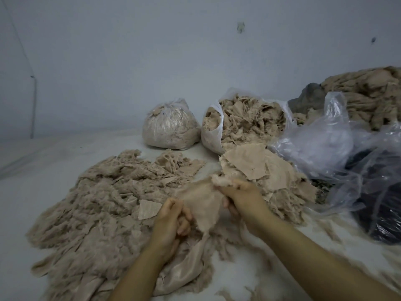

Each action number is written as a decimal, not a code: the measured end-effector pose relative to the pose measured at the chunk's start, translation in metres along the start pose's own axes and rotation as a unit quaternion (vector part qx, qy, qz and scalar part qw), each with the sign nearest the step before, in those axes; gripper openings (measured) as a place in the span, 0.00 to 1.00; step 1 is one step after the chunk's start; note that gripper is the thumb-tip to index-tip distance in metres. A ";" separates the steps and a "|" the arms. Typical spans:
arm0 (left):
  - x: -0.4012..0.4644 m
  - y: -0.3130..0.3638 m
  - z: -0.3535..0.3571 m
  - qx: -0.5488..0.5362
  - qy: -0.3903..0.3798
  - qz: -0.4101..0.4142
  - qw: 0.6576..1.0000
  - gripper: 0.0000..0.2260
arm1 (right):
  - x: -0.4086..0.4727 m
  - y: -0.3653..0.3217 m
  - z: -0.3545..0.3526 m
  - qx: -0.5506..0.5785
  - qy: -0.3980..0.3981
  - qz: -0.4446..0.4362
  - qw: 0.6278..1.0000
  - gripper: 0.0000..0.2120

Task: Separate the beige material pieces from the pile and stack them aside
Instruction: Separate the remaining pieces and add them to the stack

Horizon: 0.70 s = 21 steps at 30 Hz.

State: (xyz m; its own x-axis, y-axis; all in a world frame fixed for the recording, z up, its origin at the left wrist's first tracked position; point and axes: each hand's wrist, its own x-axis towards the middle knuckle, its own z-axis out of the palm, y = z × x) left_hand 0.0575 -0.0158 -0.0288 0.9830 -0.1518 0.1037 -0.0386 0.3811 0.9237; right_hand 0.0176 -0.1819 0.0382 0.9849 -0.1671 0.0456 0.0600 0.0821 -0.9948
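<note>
Nearest me, my two forearms reach in from the bottom edge of the white surface. Largest of all is the loose pile of beige scraps, spread over the left half of the surface. Right of it I see a smaller stack of flatter beige pieces, lying against an open bag stuffed with the same scraps. A tied bag stands just left of that one, near the far edge. Crumpled clear plastic and a dark-filled bag crowd the right edge, with another beige heap behind them.

Between pile and stack I hold one beige piece, stretched between both hands. My left hand has its fingers curled around the lower left edge; my right hand pinches the top corner, bunched in its grip.

A pale blue-grey wall rises behind everything.
</note>
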 end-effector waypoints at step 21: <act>0.012 -0.002 -0.039 0.589 -0.134 0.100 0.791 0.15 | -0.028 0.059 0.012 -0.268 -0.134 -0.076 0.951 0.25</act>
State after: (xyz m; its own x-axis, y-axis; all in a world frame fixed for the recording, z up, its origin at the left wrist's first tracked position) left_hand 0.0761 0.0170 -0.0435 0.8690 -0.4432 0.2199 -0.4838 -0.6683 0.5651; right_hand -0.0040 -0.1608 -0.0206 0.9819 0.1253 0.1423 0.1839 -0.4468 -0.8756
